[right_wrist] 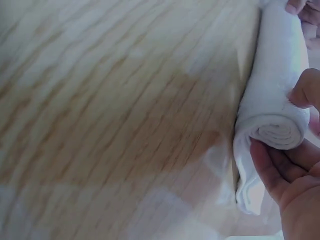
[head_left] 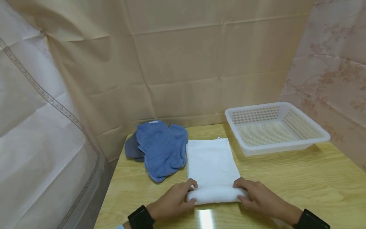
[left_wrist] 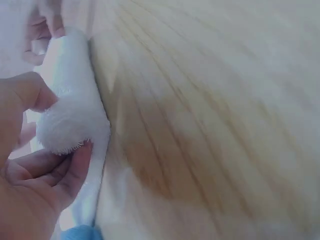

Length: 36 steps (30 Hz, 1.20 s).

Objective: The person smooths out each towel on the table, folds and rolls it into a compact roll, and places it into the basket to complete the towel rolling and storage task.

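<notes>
A white towel (head_left: 211,162) lies on the wooden table, its near end rolled into a thick cylinder and its far part flat. My left hand (head_left: 178,197) grips the left end of the roll between thumb and fingers. At the right end, my right hand (head_left: 255,197) pinches the roll the same way. The left wrist view shows the fuzzy end of the rolled towel (left_wrist: 65,127) between thumb and fingertips. Spiral layers show at the towel's other end (right_wrist: 277,132) in the right wrist view, with fingers curled under it.
Crumpled blue towels (head_left: 164,149) lie just left of the white towel, with a greyer cloth (head_left: 132,148) partly under them. A white plastic basket (head_left: 286,148) with perforated walls stands at the back right. Beige curtain (head_left: 183,63) hangs behind the table (head_left: 300,187).
</notes>
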Each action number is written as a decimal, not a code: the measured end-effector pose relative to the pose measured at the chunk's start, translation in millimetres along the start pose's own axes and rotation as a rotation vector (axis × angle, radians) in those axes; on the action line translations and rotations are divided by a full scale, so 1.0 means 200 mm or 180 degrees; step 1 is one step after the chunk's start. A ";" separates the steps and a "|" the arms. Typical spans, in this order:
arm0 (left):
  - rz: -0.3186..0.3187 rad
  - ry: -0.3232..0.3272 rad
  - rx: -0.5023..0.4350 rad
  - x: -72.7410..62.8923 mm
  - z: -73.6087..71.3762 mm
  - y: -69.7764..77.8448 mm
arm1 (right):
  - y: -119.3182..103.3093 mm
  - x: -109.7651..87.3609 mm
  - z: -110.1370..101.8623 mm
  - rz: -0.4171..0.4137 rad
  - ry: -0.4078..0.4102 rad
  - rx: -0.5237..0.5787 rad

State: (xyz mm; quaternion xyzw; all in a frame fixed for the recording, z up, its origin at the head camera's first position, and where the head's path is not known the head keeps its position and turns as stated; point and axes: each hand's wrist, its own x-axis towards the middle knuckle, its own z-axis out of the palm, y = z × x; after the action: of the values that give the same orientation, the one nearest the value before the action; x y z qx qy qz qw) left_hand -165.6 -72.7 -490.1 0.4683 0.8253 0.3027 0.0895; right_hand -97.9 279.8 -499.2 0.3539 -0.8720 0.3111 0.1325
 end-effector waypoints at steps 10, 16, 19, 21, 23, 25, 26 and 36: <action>-0.0281 -0.0126 -0.0990 0.01 -0.01 -0.03 | 0.00 0.01 -0.03 0.0377 0.0090 0.0546; -0.0390 0.0043 -0.0847 0.03 -0.01 -0.01 | 0.00 0.03 -0.05 0.0496 0.0154 0.0259; -0.0472 0.0104 -0.0784 0.04 -0.01 0.01 | 0.01 0.04 -0.08 0.0634 0.0043 0.0154; -0.0484 0.0192 -0.0492 0.04 0.00 0.01 | 0.01 0.05 -0.09 0.0719 -0.0047 0.0197; -0.0413 0.0346 -0.0063 0.04 0.01 0.02 | 0.01 0.05 -0.09 0.0772 -0.0059 0.0172; -0.0224 0.0534 0.0439 0.03 0.02 0.01 | 0.01 0.04 -0.08 0.0803 0.0005 0.0100; -0.0085 0.0639 0.0692 0.03 0.03 0.01 | 0.01 0.04 -0.08 0.0810 0.0058 0.0044; 0.0669 0.0898 0.1316 0.02 0.03 0.03 | 0.02 0.04 0.01 -0.0186 0.0628 -0.0596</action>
State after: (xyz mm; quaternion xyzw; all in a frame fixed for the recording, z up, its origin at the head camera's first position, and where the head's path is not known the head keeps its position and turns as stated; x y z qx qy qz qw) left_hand -160.2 -64.7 -491.7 0.5129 0.8208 0.1977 -0.1557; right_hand -105.8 275.7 -499.4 0.3330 -0.8693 0.2577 0.2590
